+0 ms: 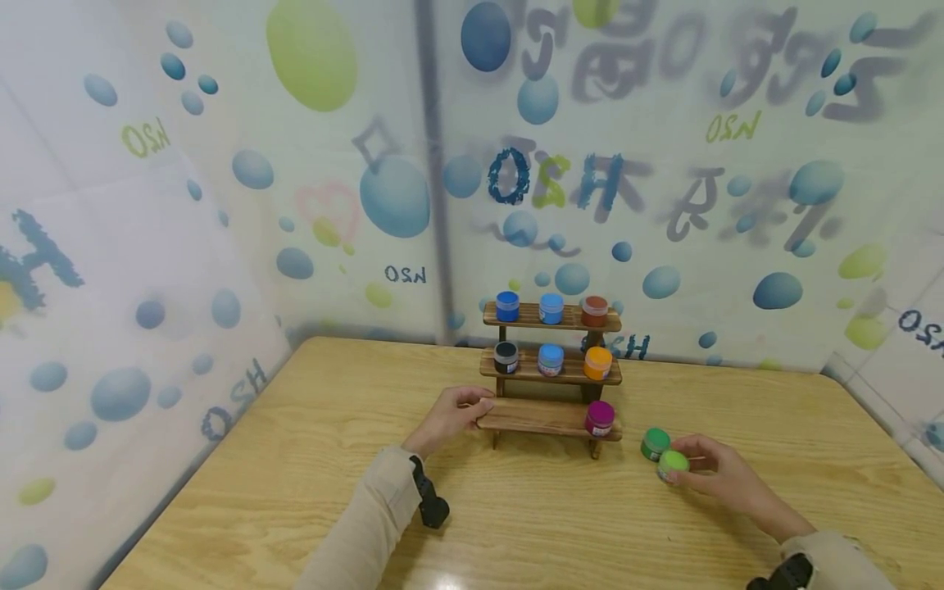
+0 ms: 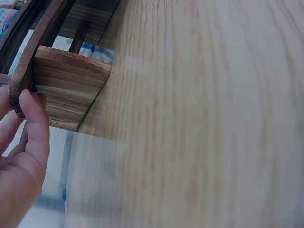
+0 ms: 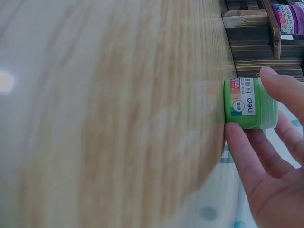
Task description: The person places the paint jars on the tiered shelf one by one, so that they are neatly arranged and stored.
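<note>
My left hand (image 1: 455, 416) pinches the left end of the lowest tier of a three-tier wooden display rack (image 1: 533, 416). In the left wrist view, thumb and fingers close around the end of that dark wooden board (image 2: 24, 76). My right hand (image 1: 726, 478) holds a light green paint jar (image 1: 673, 465) between thumb and fingers. Its printed label faces the right wrist camera, and the jar (image 3: 249, 104) stands upright on the table. Right behind it is a darker green paint jar (image 1: 655, 443). A purple paint jar (image 1: 601, 418) occupies the right end of the lowest tier.
On the middle tier stand black (image 1: 506, 357), blue (image 1: 550, 360) and orange (image 1: 598, 362) jars. Two blue jars and a brown-red jar (image 1: 594, 310) line the top tier. The wooden table (image 1: 354, 393) meets a bubble-patterned curtain (image 1: 332, 270) behind the rack.
</note>
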Motion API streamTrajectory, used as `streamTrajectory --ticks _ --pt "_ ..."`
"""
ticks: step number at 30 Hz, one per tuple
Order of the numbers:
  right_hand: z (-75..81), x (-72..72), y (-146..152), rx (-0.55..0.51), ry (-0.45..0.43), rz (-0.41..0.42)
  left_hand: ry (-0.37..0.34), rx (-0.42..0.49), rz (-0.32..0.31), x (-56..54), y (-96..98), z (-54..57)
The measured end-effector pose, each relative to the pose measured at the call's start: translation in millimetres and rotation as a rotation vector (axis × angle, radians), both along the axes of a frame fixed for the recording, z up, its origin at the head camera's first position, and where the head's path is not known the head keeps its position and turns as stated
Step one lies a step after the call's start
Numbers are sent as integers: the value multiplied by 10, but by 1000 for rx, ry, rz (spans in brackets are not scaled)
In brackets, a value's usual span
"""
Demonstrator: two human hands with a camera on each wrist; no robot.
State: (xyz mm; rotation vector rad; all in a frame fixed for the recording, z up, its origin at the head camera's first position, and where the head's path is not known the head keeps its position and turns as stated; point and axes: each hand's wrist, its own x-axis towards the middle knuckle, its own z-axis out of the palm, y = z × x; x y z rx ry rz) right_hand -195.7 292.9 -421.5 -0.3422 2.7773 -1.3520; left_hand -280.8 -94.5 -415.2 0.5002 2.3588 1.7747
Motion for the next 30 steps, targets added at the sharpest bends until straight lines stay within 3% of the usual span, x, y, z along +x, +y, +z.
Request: streamTrajectory --ticks 7,9,11,14,16,30 --pt "9 16 -4 8 -17 -1 -14 6 7 1 6 2" --pt "6 17 -7 5 -21 -5 -12 5 1 51 10 71" --pt "5 19 -15 -2 -12 -11 -16 9 5 54 11 72" --pt "0 22 -23 -7 15 -16 -15 10 8 50 14 69" --pt "-1 24 -30 -7 33 -19 -12 17 12 0 9 -2" --pt "51 40 -44 25 26 -11 -45 4 21 6 11 18"
